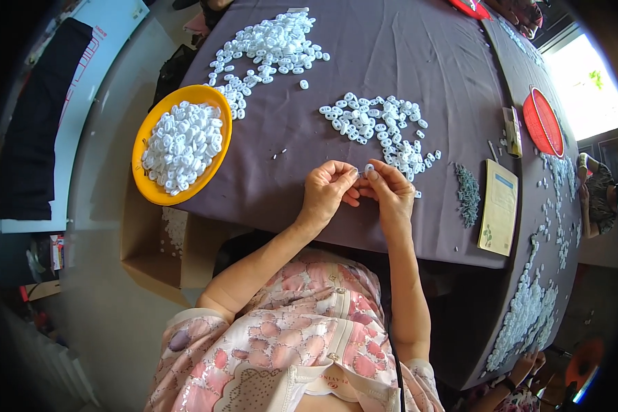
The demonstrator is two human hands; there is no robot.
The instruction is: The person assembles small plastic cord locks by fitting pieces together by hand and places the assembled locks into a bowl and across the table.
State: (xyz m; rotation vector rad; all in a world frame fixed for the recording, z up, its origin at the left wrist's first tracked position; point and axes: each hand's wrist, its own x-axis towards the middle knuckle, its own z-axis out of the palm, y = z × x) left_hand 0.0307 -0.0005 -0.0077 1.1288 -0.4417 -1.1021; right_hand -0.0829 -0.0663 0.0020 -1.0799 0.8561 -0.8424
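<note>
Close together over the near edge of the table, my two hands meet fingertip to fingertip. Between thumb and fingers, my right hand [394, 200] pinches a small white oval plastic piece [369, 168]. My left hand [323, 196] is closed in a pinch right beside that piece; something tiny may be in it, too small to make out. Just beyond my hands lies a loose pile of white oval pieces [353, 120], many with two dark holes. A heap of small grey screw-like parts [467, 196] rests to the right.
A yellow bowl [223, 147] full of white pieces stands at the table's left edge, a larger pile [271, 41] behind it. At right are a yellow packet [499, 206], a red basket [544, 122] and more pieces [525, 323]. A cardboard box [147, 254] sits below; other people work nearby.
</note>
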